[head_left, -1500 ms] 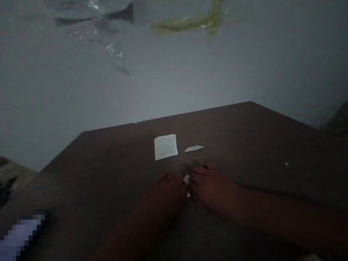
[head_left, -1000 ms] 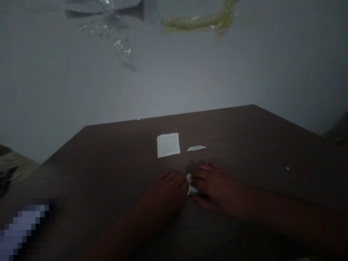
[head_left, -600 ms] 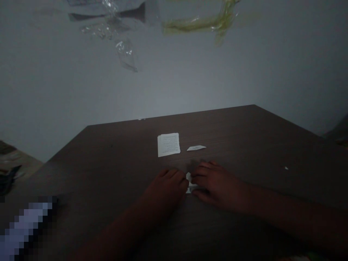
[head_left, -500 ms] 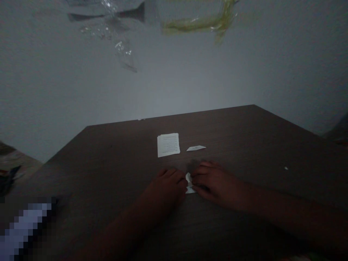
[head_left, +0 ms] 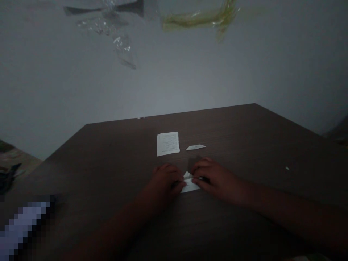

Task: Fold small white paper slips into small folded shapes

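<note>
Between my two hands a small folded piece of paper (head_left: 189, 185) lies on the brown table, with a pointed flap rising at its far side. My left hand (head_left: 167, 181) pinches its left end between thumb and fingers. At the right end, my right hand (head_left: 210, 177) has thumb and curled fingers closed on the same paper. Beyond the hands rests a stack of printed paper squares (head_left: 168, 144). To the right of that stack lies a narrow folded paper strip (head_left: 196, 147) with slanted ends.
The brown table (head_left: 122, 145) reaches back to a pale wall (head_left: 190, 72) with clear and yellow tape (head_left: 195, 21) on it. A tiny white scrap (head_left: 287, 168) lies at the right. A blurred-out bright object (head_left: 25, 224) is at the lower left.
My hands have moved slightly apart, so more of the folded paper shows between them. My left hand has shifted left, and its thumb now shows on the paper.
</note>
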Motion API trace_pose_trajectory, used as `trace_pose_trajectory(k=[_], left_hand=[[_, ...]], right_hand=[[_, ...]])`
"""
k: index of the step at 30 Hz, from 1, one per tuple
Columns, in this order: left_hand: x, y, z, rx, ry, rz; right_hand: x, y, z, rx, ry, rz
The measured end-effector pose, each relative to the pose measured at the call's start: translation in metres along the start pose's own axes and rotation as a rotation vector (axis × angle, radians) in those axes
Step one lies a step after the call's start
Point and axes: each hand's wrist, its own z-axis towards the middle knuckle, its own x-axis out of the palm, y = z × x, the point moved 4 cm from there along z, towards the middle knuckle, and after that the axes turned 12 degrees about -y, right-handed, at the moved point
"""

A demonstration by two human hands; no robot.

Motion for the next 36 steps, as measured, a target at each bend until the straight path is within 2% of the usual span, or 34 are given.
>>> trace_pose_trajectory(k=[5, 10, 14, 17, 20, 23, 27, 36], left_hand=[[-0.003, -0.008, -0.002, 0.045, -0.109, 0.049], [0.000, -0.010, -0.001, 0.073, -0.135, 0.065], [0.000, -0.011, 0.001, 0.006, -0.145, 0.054], [0.000, -0.010, 0.002, -0.064, -0.123, 0.069], [0.002, -0.006, 0.004, -0.102, -0.149, 0.071], [0.004, 0.001, 0.004, -0.082, -0.227, 0.051], [0.006, 0.008, 0.002, -0.049, -0.277, 0.043], [0.004, 0.003, 0.003, -0.168, -0.217, 0.042]], right_hand=[[0.004, -0.006, 0.001, 0.012, -0.047, -0.070], [0.007, -0.010, 0.003, 0.019, -0.068, -0.085], [0.003, -0.006, 0.003, 0.019, -0.164, -0.127], [0.000, 0.005, 0.000, -0.089, -0.238, -0.204], [0.006, 0.018, -0.008, -0.235, -0.169, -0.251], [0.014, 0.023, -0.017, -0.270, -0.122, -0.320], [0.023, 0.023, -0.025, -0.216, -0.065, -0.350], [0.023, 0.017, -0.028, -0.130, 0.016, -0.279]])
